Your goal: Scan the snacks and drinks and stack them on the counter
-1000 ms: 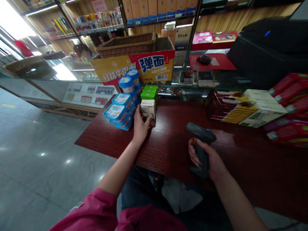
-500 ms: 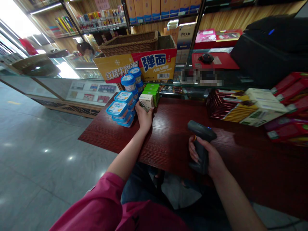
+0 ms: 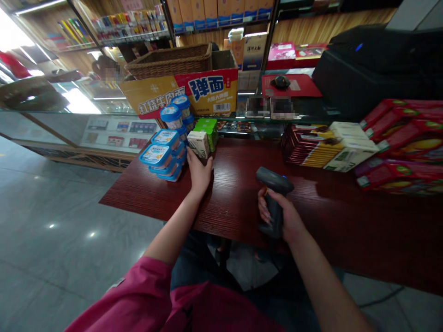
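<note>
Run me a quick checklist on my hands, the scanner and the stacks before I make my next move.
1. Scanner gripped: ok, the right hand is wrapped around its handle.
2. Both hands free: not ok, the right one is occupied.
3. Left hand apart from the white box: cannot tell, it is right at the box's near side.
4. White box on the near side of the green boxes: ok.
5. Blue-lidded tubs standing in stacks: ok.
</note>
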Demonstrator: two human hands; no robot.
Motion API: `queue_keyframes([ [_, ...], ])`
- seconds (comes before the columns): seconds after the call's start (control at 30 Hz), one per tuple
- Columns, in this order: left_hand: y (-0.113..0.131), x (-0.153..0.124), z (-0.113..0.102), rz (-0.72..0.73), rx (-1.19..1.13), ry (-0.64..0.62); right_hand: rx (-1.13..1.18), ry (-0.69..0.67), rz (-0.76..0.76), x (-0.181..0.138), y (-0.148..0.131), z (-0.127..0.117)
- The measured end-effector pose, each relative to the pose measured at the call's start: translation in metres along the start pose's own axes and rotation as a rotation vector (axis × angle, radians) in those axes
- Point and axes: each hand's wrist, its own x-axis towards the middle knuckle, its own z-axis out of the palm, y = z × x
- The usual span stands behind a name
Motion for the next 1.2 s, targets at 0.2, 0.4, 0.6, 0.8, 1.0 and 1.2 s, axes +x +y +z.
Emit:
queue_keyframes([
  [0.2,0.013,-0.029,-0.003,0.036,0.037,-0.1,-0.001,-0.024,-0.016,0.0,-0.001,0.0],
  [0.4,0.008,0.0,0.001,-0.002,0.094,-0.135,0.025,-0.035,-0.027,0.0,0.001,-0.001],
  [0.6,0.021,-0.005,0.004,-0.003,0.102,-0.137,0.065,0.042,-0.097,-0.008,-0.009,-0.012],
  [0.8,0.083,-0.064,0.047,0.256,0.022,-0.381,0.076,0.208,-0.253,-0.035,-0.034,-0.06],
  [1.0,0.185,-0.093,0.131,0.726,-0.072,-0.681,0.093,0.372,-0.421,-0.065,-0.058,-0.102],
  [1.2,0.243,-0.075,0.219,0.656,-0.256,-0.712,0.169,0.445,-0.522,-0.071,-0.064,-0.107],
])
